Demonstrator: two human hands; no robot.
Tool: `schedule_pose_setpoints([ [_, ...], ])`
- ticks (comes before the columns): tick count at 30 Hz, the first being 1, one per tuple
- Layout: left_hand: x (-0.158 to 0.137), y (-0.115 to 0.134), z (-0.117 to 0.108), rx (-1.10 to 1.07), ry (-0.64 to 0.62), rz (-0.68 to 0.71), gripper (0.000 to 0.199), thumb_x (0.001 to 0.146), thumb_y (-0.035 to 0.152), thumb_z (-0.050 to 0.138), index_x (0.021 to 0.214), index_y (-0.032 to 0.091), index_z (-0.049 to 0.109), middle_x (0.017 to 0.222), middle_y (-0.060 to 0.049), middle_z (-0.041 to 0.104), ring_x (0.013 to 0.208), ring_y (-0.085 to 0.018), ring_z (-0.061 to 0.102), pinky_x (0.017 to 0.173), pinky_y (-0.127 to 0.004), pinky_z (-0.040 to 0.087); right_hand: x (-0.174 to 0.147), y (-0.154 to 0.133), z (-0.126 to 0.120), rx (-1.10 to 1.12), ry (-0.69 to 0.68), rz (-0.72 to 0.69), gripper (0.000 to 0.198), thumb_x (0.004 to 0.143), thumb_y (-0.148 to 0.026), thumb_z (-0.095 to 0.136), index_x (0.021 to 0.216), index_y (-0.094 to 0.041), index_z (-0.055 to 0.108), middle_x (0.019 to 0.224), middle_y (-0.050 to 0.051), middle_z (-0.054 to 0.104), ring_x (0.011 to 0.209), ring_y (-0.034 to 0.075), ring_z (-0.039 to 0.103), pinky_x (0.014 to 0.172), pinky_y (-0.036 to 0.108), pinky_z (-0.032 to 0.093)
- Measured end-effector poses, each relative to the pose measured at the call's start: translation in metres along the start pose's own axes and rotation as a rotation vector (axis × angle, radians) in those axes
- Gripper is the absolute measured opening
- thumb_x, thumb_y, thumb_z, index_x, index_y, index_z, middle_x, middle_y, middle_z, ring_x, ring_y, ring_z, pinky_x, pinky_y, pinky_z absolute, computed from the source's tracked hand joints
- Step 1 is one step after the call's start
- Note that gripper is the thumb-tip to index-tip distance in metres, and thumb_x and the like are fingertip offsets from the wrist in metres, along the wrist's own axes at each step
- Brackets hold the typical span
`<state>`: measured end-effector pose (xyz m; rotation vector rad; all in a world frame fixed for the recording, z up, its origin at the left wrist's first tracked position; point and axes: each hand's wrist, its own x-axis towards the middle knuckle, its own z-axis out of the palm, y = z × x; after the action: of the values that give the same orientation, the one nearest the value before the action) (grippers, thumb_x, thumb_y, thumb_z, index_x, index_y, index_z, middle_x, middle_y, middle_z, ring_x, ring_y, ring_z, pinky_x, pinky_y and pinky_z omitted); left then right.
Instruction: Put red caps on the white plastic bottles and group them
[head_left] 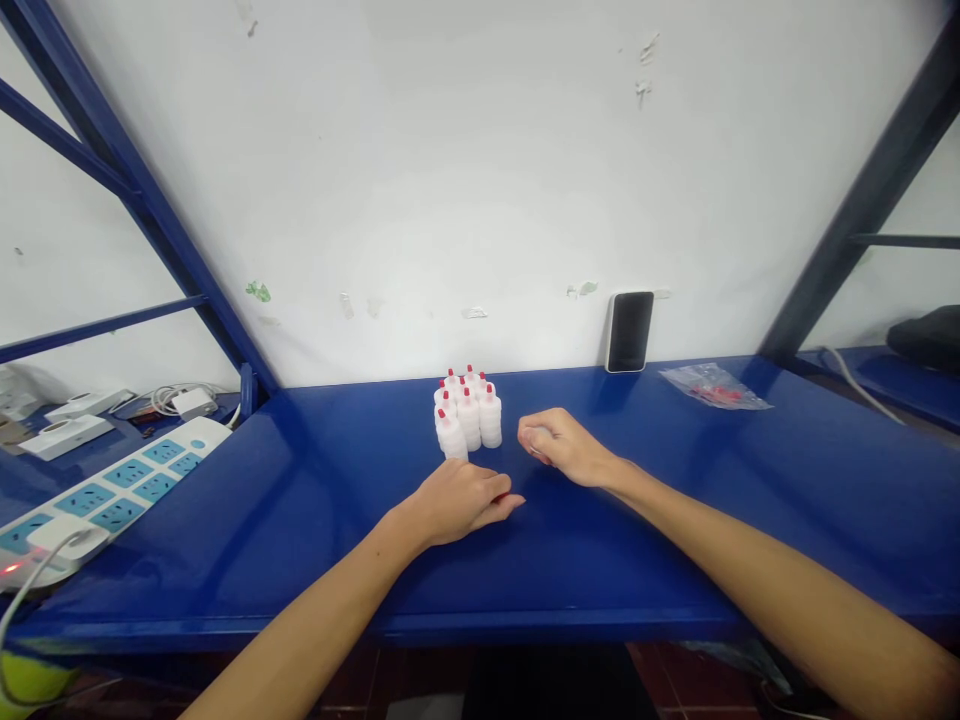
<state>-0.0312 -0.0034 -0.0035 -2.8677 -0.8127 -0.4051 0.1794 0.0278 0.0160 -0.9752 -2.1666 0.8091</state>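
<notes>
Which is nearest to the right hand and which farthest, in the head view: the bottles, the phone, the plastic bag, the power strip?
From the right hand:
1. Bottles, just to its left.
2. Phone, behind it against the wall.
3. Plastic bag, farther right.
4. Power strip, far left.

A tight cluster of small white bottles (466, 415) with red caps stands upright on a blue shelf (675, 520). Another white bottle (534, 440) is curled inside the right hand (562, 447).

The blue table (675, 540) looks like glossy painted metal. The small bottles (466, 415) are milky, matt plastic with red caps, and the bag (712, 385) is clear, crinkled plastic.
</notes>
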Motion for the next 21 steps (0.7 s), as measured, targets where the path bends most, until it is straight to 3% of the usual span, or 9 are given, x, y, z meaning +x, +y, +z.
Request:
schedule_pose_setpoints([
  [5, 0.0005, 0.0049, -0.0004, -0.054, -0.051, -0.002, 0.042, 0.101, 0.037, 0.04, 0.066, 0.016, 0.052, 0.056, 0.001, 0.056, 0.048, -0.011, 0.053, 0.048, -0.026, 0.026, -0.0018, 0.0008, -0.0006, -0.08, -0.008, 0.023, 0.009, 0.082, -0.03, 0.049, 0.085, -0.021, 0.051, 0.067, -0.004, 0.053, 0.06, 0.013, 0.044, 0.058, 0.025, 0.031],
  [8, 0.0002, 0.0059, -0.0008, -0.072, -0.07, -0.021, 0.042, 0.101, 0.036, 0.04, 0.066, 0.016, 0.052, 0.056, 0.002, 0.055, 0.048, -0.011, 0.053, 0.049, -0.026, 0.027, -0.001, 0.003, 0.0011, -0.179, -0.025, 0.023, 0.016, 0.08, -0.023, 0.05, 0.096, -0.022, 0.05, 0.07, -0.005, 0.054, 0.059, 0.013, 0.044, 0.058, 0.025, 0.03],
  [12, 0.0005, 0.0064, -0.0015, -0.082, -0.083, -0.019, 0.039, 0.1, 0.035, 0.042, 0.067, 0.017, 0.052, 0.059, 0.002, 0.057, 0.05, -0.01, 0.053, 0.05, -0.026, 0.028, 0.0013, 0.0055, 0.0034, -0.277, -0.027, -0.004, 0.015, 0.092, -0.036, 0.046, 0.096, -0.022, 0.05, 0.07, -0.003, 0.057, 0.058, 0.014, 0.046, 0.057, 0.025, 0.028],
  [15, 0.0007, 0.0068, -0.002, -0.077, -0.085, -0.015, 0.039, 0.1, 0.034, 0.043, 0.066, 0.017, 0.053, 0.058, 0.002, 0.057, 0.05, -0.01, 0.052, 0.05, -0.026, 0.028, 0.0022, 0.0073, 0.0042, -0.408, -0.05, -0.021, 0.03, 0.097, -0.048, 0.039, 0.086, -0.022, 0.05, 0.07, 0.0, 0.058, 0.058, 0.016, 0.048, 0.057, 0.027, 0.027],
  [18, -0.0007, 0.007, -0.0043, -0.047, -0.022, 0.013, 0.038, 0.1, 0.034, 0.043, 0.067, 0.016, 0.055, 0.062, 0.001, 0.059, 0.053, -0.011, 0.054, 0.05, -0.026, 0.031, 0.0017, 0.0088, 0.0051, -0.538, -0.11, -0.059, 0.032, 0.098, -0.05, 0.038, 0.088, -0.022, 0.049, 0.071, 0.001, 0.06, 0.059, 0.017, 0.051, 0.056, 0.028, 0.025],
  [21, -0.0036, 0.0063, -0.0089, -0.017, 0.158, 0.035, 0.037, 0.1, 0.033, 0.042, 0.072, 0.016, 0.059, 0.082, -0.004, 0.065, 0.062, -0.012, 0.058, 0.054, -0.024, 0.039, 0.0001, 0.0079, 0.0066, -0.616, -0.159, -0.132, 0.024, 0.098, -0.042, 0.042, 0.091, -0.021, 0.05, 0.08, 0.003, 0.062, 0.065, 0.018, 0.055, 0.057, 0.028, 0.027],
])
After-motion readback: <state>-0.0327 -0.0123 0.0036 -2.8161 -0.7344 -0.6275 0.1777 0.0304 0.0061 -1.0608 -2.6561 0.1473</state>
